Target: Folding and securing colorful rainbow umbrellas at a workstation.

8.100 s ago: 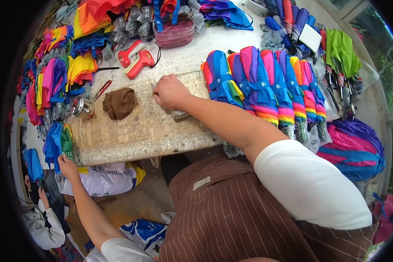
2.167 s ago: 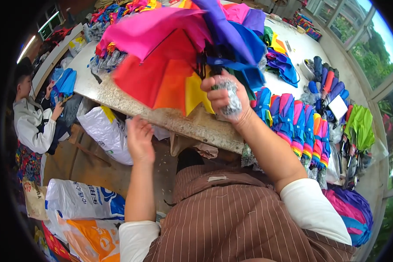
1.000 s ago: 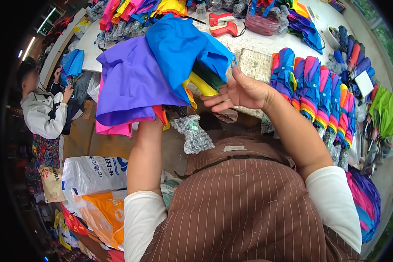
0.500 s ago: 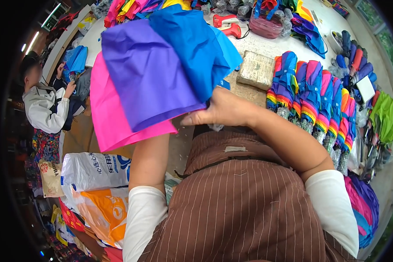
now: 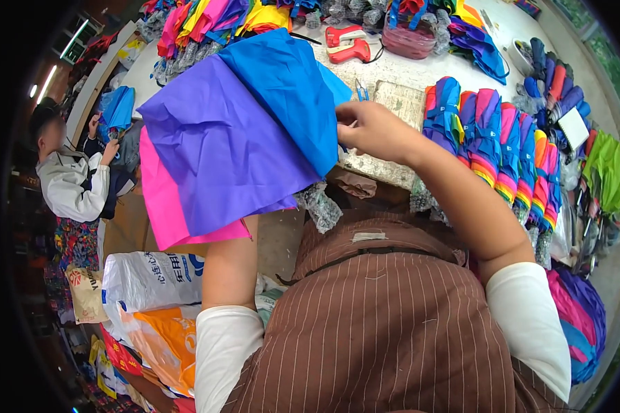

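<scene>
A loosely folded umbrella (image 5: 220,131) with pink, purple and blue panels hangs in front of me, its cloth spread wide. A bubble-wrapped end (image 5: 320,206) shows under its lower right edge. My left forearm (image 5: 229,268) rises behind the cloth, and the left hand itself is hidden there. At the blue panel's right edge is my right hand (image 5: 375,131), its fingers bent and closed against the cloth's margin. Just behind that hand, blue-handled snips (image 5: 362,89) lie by a worn, pale block (image 5: 399,103) on the table.
Several rolled rainbow umbrellas (image 5: 486,138) line the table's right side. Two red-and-white handheld tools (image 5: 348,45) and more umbrellas (image 5: 262,17) lie at the back. Plastic bags (image 5: 151,282) stand at lower left. A person (image 5: 72,172) holds a blue umbrella at far left.
The umbrella has turned and come slightly down and left, and its bubble-wrapped end now shows. My right hand has moved up from the lower edge to the blue panel's side.
</scene>
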`<action>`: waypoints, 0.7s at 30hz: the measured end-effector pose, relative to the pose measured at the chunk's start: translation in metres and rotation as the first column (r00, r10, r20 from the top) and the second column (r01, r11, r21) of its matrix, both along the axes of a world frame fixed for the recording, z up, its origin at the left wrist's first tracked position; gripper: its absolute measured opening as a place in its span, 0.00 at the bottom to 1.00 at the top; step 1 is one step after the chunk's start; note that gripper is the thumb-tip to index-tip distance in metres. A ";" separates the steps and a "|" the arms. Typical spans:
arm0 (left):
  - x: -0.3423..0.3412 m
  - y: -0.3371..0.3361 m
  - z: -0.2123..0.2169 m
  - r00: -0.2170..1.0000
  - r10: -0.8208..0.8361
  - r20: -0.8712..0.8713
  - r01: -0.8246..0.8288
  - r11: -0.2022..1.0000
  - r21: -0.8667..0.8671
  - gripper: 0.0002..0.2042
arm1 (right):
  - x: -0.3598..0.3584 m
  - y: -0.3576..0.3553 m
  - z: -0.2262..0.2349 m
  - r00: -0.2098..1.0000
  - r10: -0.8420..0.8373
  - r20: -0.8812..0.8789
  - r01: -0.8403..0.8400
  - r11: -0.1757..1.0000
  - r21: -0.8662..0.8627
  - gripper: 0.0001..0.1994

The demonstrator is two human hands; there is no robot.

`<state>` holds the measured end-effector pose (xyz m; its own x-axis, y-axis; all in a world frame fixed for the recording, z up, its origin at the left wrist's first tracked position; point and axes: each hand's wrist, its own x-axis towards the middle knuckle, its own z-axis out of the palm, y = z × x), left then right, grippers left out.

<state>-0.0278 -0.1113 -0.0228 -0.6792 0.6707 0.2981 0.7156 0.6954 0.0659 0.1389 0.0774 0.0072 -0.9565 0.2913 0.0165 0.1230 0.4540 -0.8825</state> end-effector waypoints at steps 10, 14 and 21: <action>0.005 -0.021 -0.003 0.959 -0.074 0.275 0.021 0.982 0.189 0.28 | -0.003 0.042 0.004 0.976 -0.209 0.055 0.213 0.885 -0.413 0.12; -0.001 -0.006 -0.007 0.912 -0.132 0.389 0.024 0.962 0.271 0.27 | 0.020 0.113 -0.017 0.647 -0.761 -0.051 0.525 0.493 -0.694 0.20; -0.010 0.023 -0.014 0.807 -0.202 0.555 -0.054 0.911 0.410 0.27 | 0.042 0.024 -0.050 0.974 0.152 0.168 0.050 0.578 -0.814 0.46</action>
<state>-0.0377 -0.0886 -0.0369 -0.7594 0.6406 0.1135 0.5012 0.4648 0.7299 0.1805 0.1009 -0.0428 -0.9207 0.0368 -0.3886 0.3372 -0.4264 -0.8393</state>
